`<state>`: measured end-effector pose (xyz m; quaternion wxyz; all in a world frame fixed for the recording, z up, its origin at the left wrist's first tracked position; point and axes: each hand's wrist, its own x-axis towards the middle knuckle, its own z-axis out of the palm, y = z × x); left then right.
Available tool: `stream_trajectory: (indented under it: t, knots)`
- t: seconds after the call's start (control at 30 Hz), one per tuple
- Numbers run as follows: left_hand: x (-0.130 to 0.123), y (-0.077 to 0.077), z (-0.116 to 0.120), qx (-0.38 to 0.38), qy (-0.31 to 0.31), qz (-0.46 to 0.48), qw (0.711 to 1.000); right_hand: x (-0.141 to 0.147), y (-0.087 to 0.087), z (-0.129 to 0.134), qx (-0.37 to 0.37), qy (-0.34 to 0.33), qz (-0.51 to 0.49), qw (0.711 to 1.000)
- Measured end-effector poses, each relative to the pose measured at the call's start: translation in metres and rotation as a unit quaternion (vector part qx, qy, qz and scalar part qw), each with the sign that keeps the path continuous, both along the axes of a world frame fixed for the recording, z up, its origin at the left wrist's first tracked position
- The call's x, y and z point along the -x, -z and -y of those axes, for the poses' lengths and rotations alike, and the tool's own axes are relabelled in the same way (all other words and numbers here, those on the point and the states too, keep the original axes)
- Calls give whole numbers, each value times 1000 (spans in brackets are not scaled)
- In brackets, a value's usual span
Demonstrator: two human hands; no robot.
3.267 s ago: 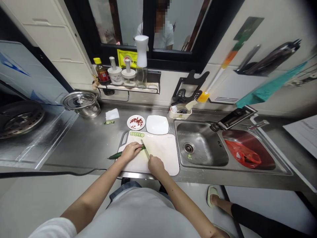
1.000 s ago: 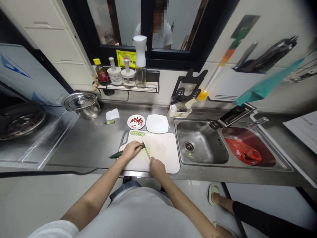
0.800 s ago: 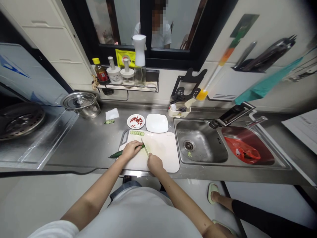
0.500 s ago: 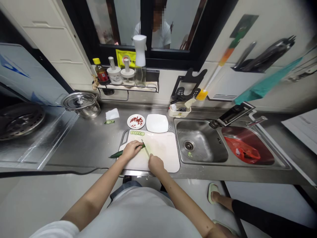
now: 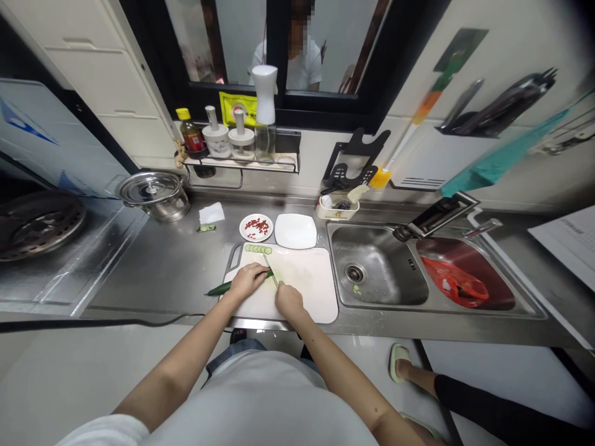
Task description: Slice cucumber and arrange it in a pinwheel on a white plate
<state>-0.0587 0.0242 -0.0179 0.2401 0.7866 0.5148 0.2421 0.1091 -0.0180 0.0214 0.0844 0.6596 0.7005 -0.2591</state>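
Observation:
My left hand point(image 5: 248, 280) is closed over a cucumber point(image 5: 219, 289), pressing it onto the white cutting board point(image 5: 311, 285). The cucumber's uncut end sticks out past the board's left edge, and its cut end shows just beyond my fingers. My right hand point(image 5: 289, 300) grips the handle of a knife point(image 5: 273, 269), whose blade stands beside the cut end. Several cucumber slices point(image 5: 258, 249) lie in an overlapping row along the board's far edge. Behind the board are a plate of small red pieces point(image 5: 256, 228) and a white square plate point(image 5: 295, 231).
A lidded steel pot point(image 5: 155, 195) stands at the left, near a paper piece point(image 5: 211, 213) and cucumber scraps point(image 5: 206, 228). To the right is a double sink point(image 5: 381, 297) with a red plastic bag point(image 5: 458, 285). Another person's leg point(image 5: 421, 375) shows at the lower right.
My right hand and the knife have shifted slightly away from me, along the blade's direction. My left hand stays on the cucumber in the same place.

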Motion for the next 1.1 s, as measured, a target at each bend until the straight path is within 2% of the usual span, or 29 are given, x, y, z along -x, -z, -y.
stream_trajectory:
  t: [0.2, 0.43, 0.6, 1.1]
  knots:
    - [0, -1, 0, 4, 1, 4, 1000, -1, -2, 1, -5, -4, 4, 1000]
    - [0, 1, 0, 2, -6, 14, 1000, -17, -13, 32, 31, -11, 28, 999]
    - [0, 3, -1, 8, -5, 17, 1000, -23, -14, 45, 37, -8, 30, 999]
    - [2, 5, -4, 3, 0, -6, 1000, -6, -5, 3, 6, 5, -6, 1000]
